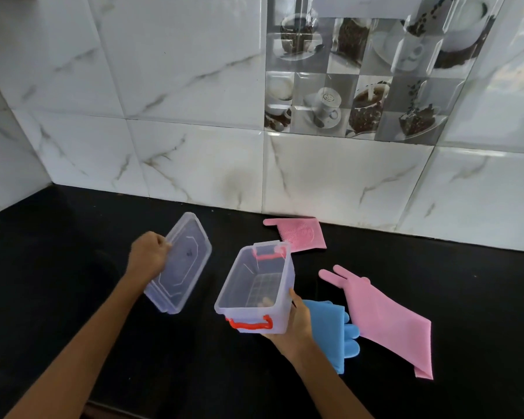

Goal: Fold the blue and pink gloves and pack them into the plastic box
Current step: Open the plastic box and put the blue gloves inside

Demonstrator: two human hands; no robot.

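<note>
1. The box is open and empty, gripped at its near corner by the right hand.
2. The left hand pinches the lid, held left of the box.
3. No glove is packed: the blue glove lies just right of the right hand, one pink glove further right, another beyond the box.

Two pink gloves, one blue glove, one plastic box, one lid.
</note>
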